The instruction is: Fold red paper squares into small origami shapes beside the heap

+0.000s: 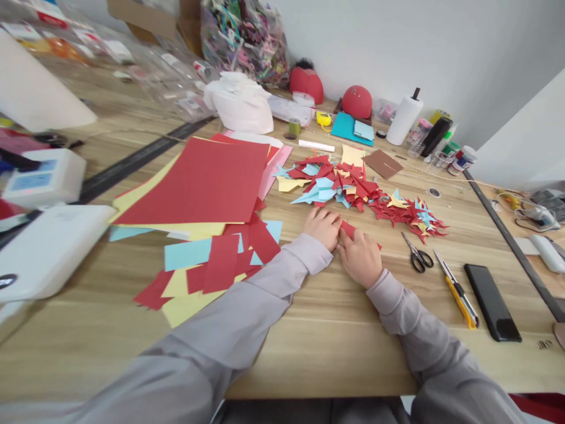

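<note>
Both hands are close together on the wooden table, at a small piece of red paper (pixel 348 228). My left hand (pixel 323 228) has its fingers bent and closed at the paper's left end. From the right, my right hand (pixel 362 259) presses the paper with thumb and fingers together; its palm hides much of the sheet. Just beyond them lies a heap of folded paper pieces (pixel 322 189) in red, light blue and yellow. To the left, cut paper strips (pixel 220 265) are scattered below a stack of large red sheets (pixel 203 182).
Right of my hands lie black scissors (pixel 418 254), a yellow utility knife (pixel 458 294) and a black phone (pixel 492 301). At the back stand a white roll (pixel 404 121), a red pincushion (pixel 357 102) and several small jars. A white device (pixel 48 250) sits at far left.
</note>
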The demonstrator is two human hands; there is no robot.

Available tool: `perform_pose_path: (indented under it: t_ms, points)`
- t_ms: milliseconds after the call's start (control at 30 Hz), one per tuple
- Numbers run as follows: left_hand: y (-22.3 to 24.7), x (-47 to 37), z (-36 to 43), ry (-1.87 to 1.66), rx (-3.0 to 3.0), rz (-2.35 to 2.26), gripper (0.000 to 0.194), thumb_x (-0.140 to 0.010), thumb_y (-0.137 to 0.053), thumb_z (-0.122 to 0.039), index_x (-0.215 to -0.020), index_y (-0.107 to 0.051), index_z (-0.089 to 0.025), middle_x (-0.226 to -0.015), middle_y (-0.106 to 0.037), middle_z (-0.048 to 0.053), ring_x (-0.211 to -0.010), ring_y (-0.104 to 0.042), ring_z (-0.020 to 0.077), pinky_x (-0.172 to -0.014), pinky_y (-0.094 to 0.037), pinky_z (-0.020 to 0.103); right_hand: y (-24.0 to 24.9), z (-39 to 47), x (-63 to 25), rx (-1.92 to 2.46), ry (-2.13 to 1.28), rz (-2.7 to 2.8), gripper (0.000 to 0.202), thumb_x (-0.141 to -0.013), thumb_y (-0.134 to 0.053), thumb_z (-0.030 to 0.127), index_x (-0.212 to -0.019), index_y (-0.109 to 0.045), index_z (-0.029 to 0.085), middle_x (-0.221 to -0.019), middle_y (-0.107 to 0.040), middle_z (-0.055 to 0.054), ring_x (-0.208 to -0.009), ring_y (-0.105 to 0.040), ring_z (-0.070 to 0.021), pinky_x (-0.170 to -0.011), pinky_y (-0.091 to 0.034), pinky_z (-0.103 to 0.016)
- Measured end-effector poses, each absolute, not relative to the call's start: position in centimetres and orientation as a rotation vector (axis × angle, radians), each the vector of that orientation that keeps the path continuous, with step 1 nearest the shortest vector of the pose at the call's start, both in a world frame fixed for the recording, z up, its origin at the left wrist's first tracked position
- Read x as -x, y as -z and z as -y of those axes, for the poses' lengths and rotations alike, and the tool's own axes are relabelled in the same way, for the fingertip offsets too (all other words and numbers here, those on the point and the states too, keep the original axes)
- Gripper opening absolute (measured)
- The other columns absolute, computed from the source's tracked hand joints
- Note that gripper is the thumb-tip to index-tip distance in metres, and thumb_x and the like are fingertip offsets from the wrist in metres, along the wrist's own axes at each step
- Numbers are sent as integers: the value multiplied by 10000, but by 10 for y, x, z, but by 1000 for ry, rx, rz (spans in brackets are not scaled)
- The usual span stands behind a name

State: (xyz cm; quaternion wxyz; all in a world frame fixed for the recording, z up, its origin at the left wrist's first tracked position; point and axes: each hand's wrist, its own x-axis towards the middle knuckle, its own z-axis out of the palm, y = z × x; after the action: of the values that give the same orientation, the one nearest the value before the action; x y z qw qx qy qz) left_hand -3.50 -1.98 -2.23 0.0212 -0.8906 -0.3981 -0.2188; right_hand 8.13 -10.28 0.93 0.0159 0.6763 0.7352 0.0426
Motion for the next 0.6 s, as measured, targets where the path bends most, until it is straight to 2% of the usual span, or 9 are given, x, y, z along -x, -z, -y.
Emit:
perform_pose_path:
  t_ms: [267, 600]
  points:
    - [17, 34, 21, 668, 2769, 1285, 284, -765, -532, -209, -991, -703, -201, -1151, -648, 75, -1045, -524, 281, -967, -312, 480, -11, 112, -83, -2005, -139, -2358, 420, -930, -343, 357, -1265, -515, 170, -997, -561, -140, -904, -562, -240, -736, -414, -329]
    - [18, 35, 22, 700, 2756, 1278, 310, -750, -498, -165, -981, -703, -188, -1141, -653, 66, -1023, -536, 275, -970, -300, 497, -15, 144, -84, -1872, -86, -2398, 425, -953, -286, 325, -1096, -629, 120, -852, -640, -121, -743, -616, -192, -613, -424, -277]
